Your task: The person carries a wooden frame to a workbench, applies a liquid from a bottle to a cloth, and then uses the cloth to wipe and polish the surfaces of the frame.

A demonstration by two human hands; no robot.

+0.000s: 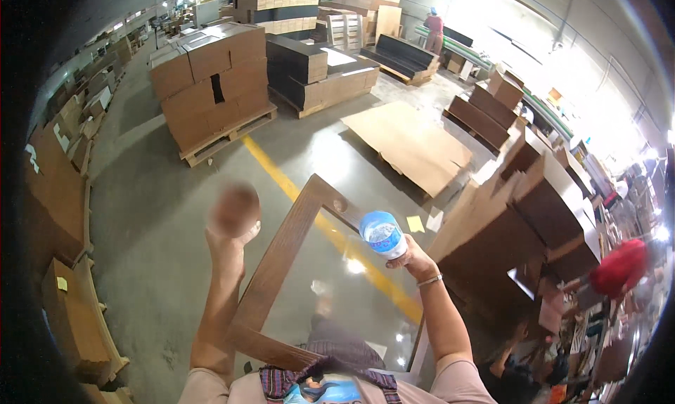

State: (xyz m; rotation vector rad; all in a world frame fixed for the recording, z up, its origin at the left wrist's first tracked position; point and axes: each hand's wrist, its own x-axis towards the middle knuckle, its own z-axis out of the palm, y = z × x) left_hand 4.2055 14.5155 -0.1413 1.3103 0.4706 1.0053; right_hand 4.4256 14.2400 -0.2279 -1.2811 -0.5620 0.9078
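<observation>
My right hand (411, 258) is closed around a blue-and-white cup-shaped container (384, 235), lifted over the right side of a wooden frame. The brown wooden frame (281, 242) with a glass pane (309, 291) leans in front of my body; the floor's yellow line shows through the glass and light glints on it. My left hand (247, 234) is raised left of the frame's upper part, apart from it. A round brown blur covers most of that hand, so its fingers and anything in them are hidden.
Stacked cartons on a pallet (228, 133) stand ahead to the left, dark panels (302, 63) beyond them. A flat cardboard sheet (408, 144) lies ahead right. Brown cartons (513, 214) stand close on my right. A person in red (619, 267) is at the far right; another (434, 31) stands far back.
</observation>
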